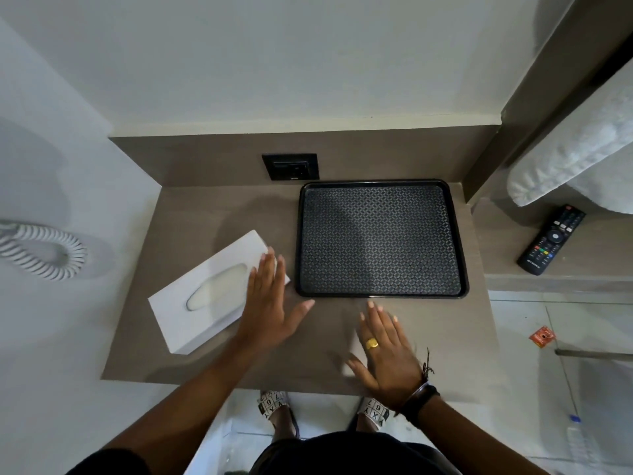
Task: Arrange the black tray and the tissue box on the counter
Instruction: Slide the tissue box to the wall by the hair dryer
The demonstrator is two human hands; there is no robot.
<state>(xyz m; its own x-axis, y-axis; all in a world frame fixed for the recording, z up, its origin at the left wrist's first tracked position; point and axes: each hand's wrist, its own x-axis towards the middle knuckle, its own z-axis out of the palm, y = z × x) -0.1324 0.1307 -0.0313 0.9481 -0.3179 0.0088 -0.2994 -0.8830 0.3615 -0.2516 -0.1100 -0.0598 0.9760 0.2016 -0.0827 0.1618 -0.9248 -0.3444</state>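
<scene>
A black tray with a patterned mat lies flat at the back right of the brown counter, square to its edges. A white tissue box lies at an angle on the counter's left part, its oval slot facing up. My left hand hovers flat over the box's right end, fingers apart, holding nothing. In front of the tray, my right hand, wearing a gold ring, is spread flat just above the counter and apart from the tray's near rim.
A black wall socket sits behind the counter. A remote control lies on a lower ledge at the right, beside a white pillow. A coiled white cord hangs at the left. My sandalled feet show below the counter edge.
</scene>
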